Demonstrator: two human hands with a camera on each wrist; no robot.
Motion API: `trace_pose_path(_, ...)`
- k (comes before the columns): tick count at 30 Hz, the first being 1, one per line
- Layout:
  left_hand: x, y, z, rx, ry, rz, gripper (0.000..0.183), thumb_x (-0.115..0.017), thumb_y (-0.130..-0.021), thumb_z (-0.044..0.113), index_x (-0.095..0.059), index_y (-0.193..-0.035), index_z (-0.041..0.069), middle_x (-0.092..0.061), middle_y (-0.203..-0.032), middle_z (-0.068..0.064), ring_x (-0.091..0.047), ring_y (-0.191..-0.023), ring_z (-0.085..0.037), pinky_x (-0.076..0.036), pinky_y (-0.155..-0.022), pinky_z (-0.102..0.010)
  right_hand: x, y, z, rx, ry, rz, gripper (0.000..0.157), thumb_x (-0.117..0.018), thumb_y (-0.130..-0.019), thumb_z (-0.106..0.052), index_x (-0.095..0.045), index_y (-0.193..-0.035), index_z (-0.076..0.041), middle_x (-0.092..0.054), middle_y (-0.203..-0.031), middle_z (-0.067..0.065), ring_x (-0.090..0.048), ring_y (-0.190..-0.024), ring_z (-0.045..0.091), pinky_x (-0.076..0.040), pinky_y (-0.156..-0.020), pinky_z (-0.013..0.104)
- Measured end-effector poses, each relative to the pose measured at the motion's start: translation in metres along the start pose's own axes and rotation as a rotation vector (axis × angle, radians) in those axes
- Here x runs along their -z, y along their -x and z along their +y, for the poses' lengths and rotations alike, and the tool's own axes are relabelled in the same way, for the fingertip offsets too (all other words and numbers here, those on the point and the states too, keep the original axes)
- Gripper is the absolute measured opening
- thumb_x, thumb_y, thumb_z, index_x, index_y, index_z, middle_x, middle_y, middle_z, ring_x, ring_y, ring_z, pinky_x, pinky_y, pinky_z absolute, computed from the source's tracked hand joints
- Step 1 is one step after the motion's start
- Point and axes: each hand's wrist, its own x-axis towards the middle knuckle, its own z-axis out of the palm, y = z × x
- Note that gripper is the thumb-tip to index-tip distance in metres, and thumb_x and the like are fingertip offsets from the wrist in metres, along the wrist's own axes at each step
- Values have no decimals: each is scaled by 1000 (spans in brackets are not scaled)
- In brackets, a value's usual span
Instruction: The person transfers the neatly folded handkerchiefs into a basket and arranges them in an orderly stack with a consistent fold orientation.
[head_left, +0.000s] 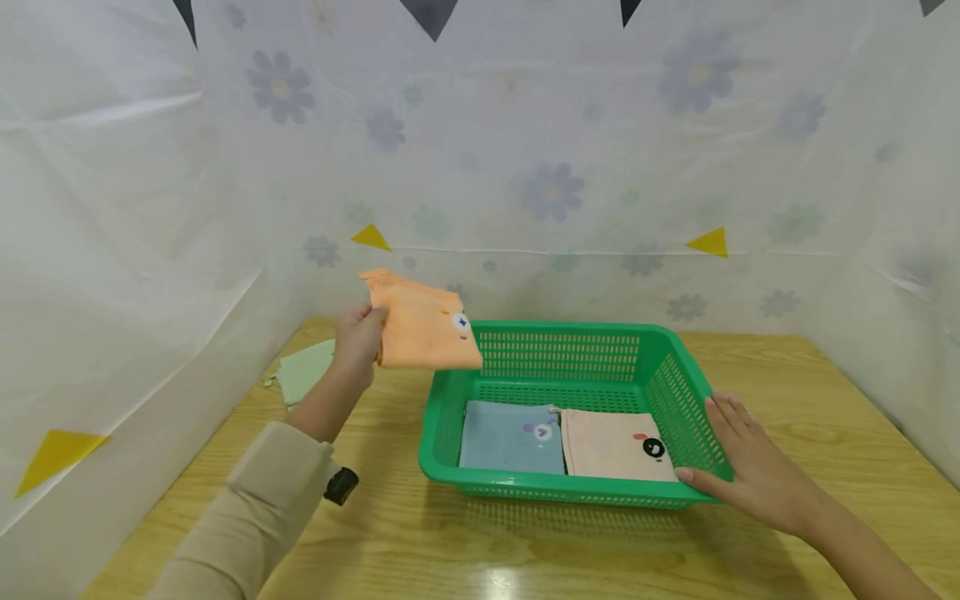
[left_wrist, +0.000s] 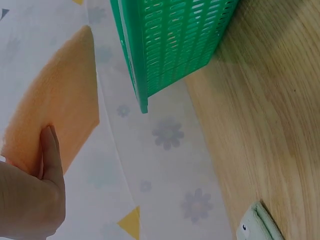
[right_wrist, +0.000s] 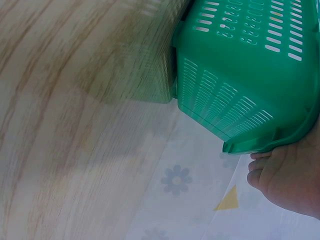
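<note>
My left hand [head_left: 358, 343] grips a folded orange hand towel [head_left: 422, 327] by its left edge, in the air beside the basket's far left corner. A small embroidered face shows on the towel. In the left wrist view the thumb lies along the orange cloth. My right hand [head_left: 761, 471] rests on the near right corner of a green plastic basket [head_left: 551, 481], fingers straight over the rim and thumb across the front edge. Inside lie a folded blue towel [head_left: 502, 440] and a folded pale pink towel [head_left: 611, 442], side by side.
A folded light green towel [head_left: 306, 371] lies on the wooden table [head_left: 405, 533] at the left, partly hidden by my left arm. Below the left sleeve a small black object [head_left: 341, 486] shows. A flowered white sheet [head_left: 487, 150] hangs behind the table.
</note>
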Motion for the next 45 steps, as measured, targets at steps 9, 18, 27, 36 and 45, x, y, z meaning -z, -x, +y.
trace_pose_path(9, -11, 4, -8, 44, -9, -58, 22, -39, -99, 16, -48, -83, 5, -34, -46, 8, -27, -32, -4, -27, -35, -17, -1, 1, 1, -5, -12, -2, 94, -57, -89, -40, 3, -147, 4, 6, -153, 27, 21, -141, 31, 16, -112, 49)
trace_pose_path(18, -20, 6, -17, 57, 5, -86, 25, -41, -99, 15, -53, -107, -4, -41, -52, 8, -29, -34, -4, -27, -35, -17, -1, 1, 1, -3, -14, -1, 94, -57, -89, -40, 3, -147, 4, 6, -153, 27, 20, -141, 32, 17, -112, 48)
trace_pose_path(27, -30, 11, -25, 75, 15, -123, 27, -41, -99, 14, -54, -112, -5, -39, -51, 7, -26, -32, -4, -26, -34, -17, -1, 0, 1, -1, -12, 5, 95, -58, -89, -40, 3, -147, 4, 4, -153, 28, 19, -141, 33, 15, -113, 50)
trace_pose_path(36, -42, 19, -23, 84, -9, -179, 34, -41, -100, 14, -53, -126, -3, -50, -64, 6, -38, -44, -4, -34, -44, -19, -1, 0, 1, -1, -14, 13, 95, -58, -88, -40, 2, -147, 5, 4, -152, 29, 18, -141, 33, 14, -113, 51)
trace_pose_path(45, -52, 26, -28, 109, -34, -213, 33, -42, -99, 15, -53, -126, -1, -58, -79, 2, -49, -57, -5, -40, -54, -20, -1, 1, 1, -1, -22, 10, 95, -58, -88, -40, 2, -147, 4, 4, -153, 28, 19, -141, 33, 12, -112, 53)
